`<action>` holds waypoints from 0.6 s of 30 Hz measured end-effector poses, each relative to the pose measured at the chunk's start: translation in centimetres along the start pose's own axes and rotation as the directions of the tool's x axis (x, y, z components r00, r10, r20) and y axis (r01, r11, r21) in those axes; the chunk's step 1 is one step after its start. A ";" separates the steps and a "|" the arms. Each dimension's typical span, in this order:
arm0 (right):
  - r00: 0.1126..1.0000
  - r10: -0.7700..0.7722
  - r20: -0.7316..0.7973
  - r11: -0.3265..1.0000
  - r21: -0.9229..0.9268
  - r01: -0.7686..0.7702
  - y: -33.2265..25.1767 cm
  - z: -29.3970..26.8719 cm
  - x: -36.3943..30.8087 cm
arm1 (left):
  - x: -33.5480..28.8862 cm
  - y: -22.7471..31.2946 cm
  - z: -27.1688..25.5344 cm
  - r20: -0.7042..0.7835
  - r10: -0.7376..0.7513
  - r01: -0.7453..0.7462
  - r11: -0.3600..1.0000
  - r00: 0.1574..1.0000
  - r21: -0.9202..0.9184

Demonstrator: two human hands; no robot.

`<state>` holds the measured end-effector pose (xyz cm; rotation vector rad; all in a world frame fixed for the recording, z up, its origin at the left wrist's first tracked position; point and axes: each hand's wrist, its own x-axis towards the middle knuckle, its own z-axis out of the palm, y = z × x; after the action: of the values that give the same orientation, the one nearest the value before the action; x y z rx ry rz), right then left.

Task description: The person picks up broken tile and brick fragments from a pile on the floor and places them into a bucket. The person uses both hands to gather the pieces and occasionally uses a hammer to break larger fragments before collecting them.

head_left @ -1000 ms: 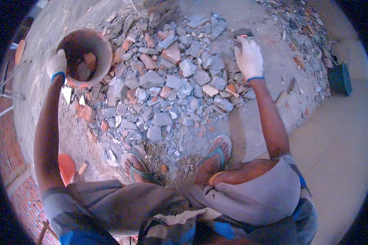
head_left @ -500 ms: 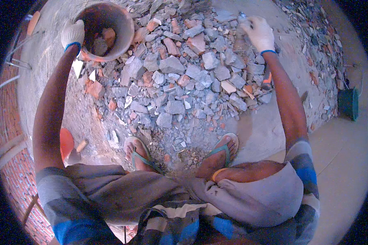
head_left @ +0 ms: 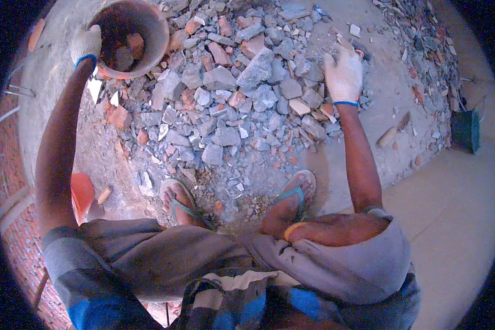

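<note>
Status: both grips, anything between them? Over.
White-gloved left grip on rim of round reddish-brown bucket, chunks inside. White-gloved right grip at edge of grey-red rubble heap, hold unclear. Heap between both grips.

No text, label, brand, number or sign is appearing legibly on any surface in the head view; no lettering is showing clearly enough for reading.

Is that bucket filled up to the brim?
No, the bucket shows only a few chunks inside, with much of its inner wall bare.
</note>
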<state>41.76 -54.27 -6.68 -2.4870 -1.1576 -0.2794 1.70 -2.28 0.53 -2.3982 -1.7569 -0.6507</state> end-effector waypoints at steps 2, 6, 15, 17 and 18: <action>0.978 0.207 0.024 0.972 -0.121 -0.202 3.3 -0.2 -1.0 | 0.0 0.0 -0.1 0.041 0.026 -0.025 0.999 0.999 -0.033; 0.889 0.436 0.141 0.896 -0.162 -0.414 9.4 1.1 -3.0 | 0.3 0.5 -0.3 0.085 -0.028 0.021 0.995 0.996 0.093; 0.684 0.413 0.602 0.456 0.513 -0.727 13.3 0.9 -1.0 | 0.7 0.1 0.3 0.011 0.000 0.000 1.000 1.000 0.012; 0.587 0.483 0.650 0.370 0.457 -0.809 11.2 -1.4 -2.6 | 0.7 -0.1 0.4 -0.001 0.004 -0.004 1.000 1.000 0.029; 0.604 0.468 0.645 0.388 0.464 -0.796 9.8 -2.8 -3.8 | 0.6 -0.1 0.4 0.007 -0.003 0.003 1.000 1.000 0.013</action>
<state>46.83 -63.81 -7.95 -2.0300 -0.1580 0.8444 1.87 -1.65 0.41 -2.3927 -1.7619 -0.6301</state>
